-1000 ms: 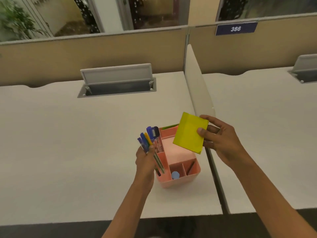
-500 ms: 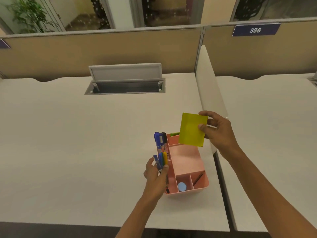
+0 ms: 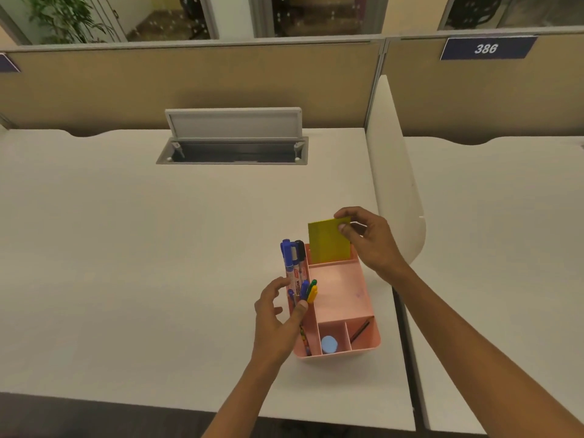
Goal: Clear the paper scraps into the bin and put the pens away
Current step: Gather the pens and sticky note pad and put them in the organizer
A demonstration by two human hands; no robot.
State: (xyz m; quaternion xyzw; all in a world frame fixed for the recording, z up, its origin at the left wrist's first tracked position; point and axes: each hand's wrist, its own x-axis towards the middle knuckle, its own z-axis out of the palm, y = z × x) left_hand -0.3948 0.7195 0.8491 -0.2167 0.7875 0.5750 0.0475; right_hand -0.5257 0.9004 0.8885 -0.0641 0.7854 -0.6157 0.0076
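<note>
Your left hand (image 3: 278,314) pinching pens (image 3: 298,279) standing in the organizer's (image 3: 343,298) 9 o'clock slot, your right hand (image 3: 368,240) gripping the yellow pad (image 3: 328,241) at its 12 o'clock end, desk (image 3: 158,248) beneath.

Pink organizer (image 3: 341,298), yellow-green notepad (image 3: 328,241), blue and black capped markers (image 3: 292,257), yellow and green pens (image 3: 311,290), white desk (image 3: 158,248), tan partition (image 3: 189,83), navy sign (image 3: 486,48) with white numbers.

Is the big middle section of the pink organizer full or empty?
Empty. The pink organizer shows a bare floor in its big middle section; the pens stand in the narrow left slot.
</note>
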